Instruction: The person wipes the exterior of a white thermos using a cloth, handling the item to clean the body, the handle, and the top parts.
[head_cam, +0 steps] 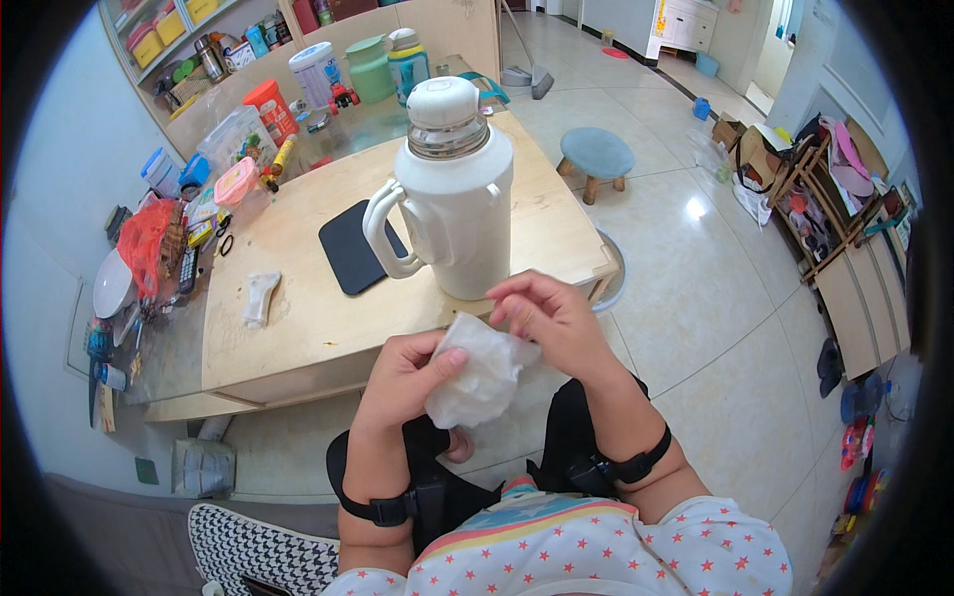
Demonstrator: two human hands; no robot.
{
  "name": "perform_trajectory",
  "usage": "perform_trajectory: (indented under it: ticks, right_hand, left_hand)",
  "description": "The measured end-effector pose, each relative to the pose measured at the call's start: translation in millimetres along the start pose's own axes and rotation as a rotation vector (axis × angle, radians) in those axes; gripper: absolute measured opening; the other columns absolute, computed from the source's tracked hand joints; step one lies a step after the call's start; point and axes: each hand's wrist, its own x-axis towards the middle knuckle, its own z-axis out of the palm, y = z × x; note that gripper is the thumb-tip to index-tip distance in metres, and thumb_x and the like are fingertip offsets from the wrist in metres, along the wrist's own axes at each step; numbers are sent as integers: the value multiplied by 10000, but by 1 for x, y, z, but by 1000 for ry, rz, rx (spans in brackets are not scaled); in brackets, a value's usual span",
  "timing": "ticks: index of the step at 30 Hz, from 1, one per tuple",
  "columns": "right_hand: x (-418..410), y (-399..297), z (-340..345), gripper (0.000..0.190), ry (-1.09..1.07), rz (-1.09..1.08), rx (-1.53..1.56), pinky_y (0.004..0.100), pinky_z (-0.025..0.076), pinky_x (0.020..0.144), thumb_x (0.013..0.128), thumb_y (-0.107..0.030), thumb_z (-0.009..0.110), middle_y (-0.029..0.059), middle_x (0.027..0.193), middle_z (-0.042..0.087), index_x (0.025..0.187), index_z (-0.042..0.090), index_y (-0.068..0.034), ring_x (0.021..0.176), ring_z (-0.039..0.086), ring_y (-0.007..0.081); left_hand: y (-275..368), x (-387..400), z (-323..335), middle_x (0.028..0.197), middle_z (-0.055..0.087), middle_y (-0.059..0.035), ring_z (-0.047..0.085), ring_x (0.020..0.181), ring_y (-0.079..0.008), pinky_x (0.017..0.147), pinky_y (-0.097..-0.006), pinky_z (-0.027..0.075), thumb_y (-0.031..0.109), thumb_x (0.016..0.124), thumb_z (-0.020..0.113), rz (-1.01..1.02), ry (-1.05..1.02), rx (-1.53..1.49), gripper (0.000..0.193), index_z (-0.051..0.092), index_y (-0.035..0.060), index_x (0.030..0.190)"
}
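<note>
My left hand [408, 376] grips a crumpled white cloth or tissue [477, 380], with the thumb pressed on top. Beside it, my right hand [555, 320] has curled fingers. One end of the white piece reaches under this hand, and whether the fingers pinch it is hidden. Just beyond both hands a white vacuum jug [466, 216] stands upright near the table's front edge. Its handle points left, and a white stopper [445, 103] sits in the metal-ringed neck. A folded white cloth [261, 299] lies farther left on the wooden tabletop [298, 328].
A black smartphone [356, 249] lies behind the jug's handle. Bottles, a green canister [370, 68], a pink-lidded box [237, 186], scissors [223, 235] and a red plastic bag [147, 237] crowd the back and left. A blue stool [596, 151] stands on the tiled floor to the right.
</note>
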Motion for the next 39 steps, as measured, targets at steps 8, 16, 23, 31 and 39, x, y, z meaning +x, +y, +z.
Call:
perform_trajectory:
  ticks: [8, 16, 23, 31, 39]
  right_hand:
    - [-10, 26, -8, 221, 85, 15, 5, 218, 474, 673, 902, -226, 639, 10, 820, 632, 960, 636, -12, 714, 564, 62]
    - [-4, 43, 5, 227, 5, 120, 48, 215, 434, 632, 867, -235, 687, -20, 792, 597, 903, 617, -22, 704, 521, 43]
    - [-3, 36, 8, 151, 116, 79, 327, 190, 414, 659, 857, -155, 695, -21, 805, 602, 861, 586, -51, 726, 520, 31]
    - [2, 34, 19, 99, 266, 45, 501, 150, 350, 581, 904, -129, 630, -27, 747, 601, 954, 593, -52, 628, 471, 0]
    - [2, 47, 5, 390, 162, 43, 418, 188, 402, 685, 980, -355, 474, 22, 897, 618, 1173, 566, -29, 738, 514, 37]
  left_hand:
    - [-8, 8, 12, 914, 673, -45, 602, 807, -89, 718, -245, 486, 174, 916, 622, 229, 381, -233, 267, 649, -36, 1078]
    - [-13, 10, 21, 883, 662, -25, 583, 783, -75, 708, -234, 474, 174, 923, 616, 252, 446, -148, 234, 655, -34, 1023]
    - [-18, 11, 21, 930, 659, -34, 577, 830, -81, 751, -231, 465, 174, 935, 600, 276, 501, -172, 240, 645, -38, 1038]
    - [-26, 14, 26, 1034, 654, -58, 586, 926, -99, 840, -251, 454, 159, 955, 555, 303, 482, -279, 273, 608, -39, 1135]
    - [-23, 13, 29, 1091, 637, -85, 594, 976, -133, 873, -281, 461, 181, 975, 504, 308, 447, -418, 315, 567, -42, 1189]
